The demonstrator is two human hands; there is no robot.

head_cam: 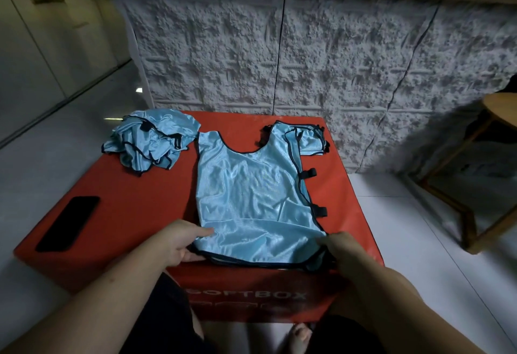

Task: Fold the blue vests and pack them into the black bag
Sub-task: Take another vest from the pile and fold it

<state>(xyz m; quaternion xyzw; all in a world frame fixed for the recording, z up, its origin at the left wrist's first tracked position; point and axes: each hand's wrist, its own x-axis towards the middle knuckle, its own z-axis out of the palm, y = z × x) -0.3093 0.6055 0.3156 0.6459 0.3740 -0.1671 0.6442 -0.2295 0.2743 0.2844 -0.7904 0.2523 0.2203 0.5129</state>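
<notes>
Red box (134, 202) bears a flat shiny blue vest (251, 199), both hands (179, 241) (340, 250) pinching its hem.

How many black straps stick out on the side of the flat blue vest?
2: one strap at mid-height on the flat vest's right edge, one strap lower down. More may hide under the fabric.

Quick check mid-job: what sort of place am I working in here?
Probably a room in a home, not a workshop. The vest lies on a red soft box standing on a pale tiled floor, against a textured white wall panel, with a wooden stool at right.
</notes>
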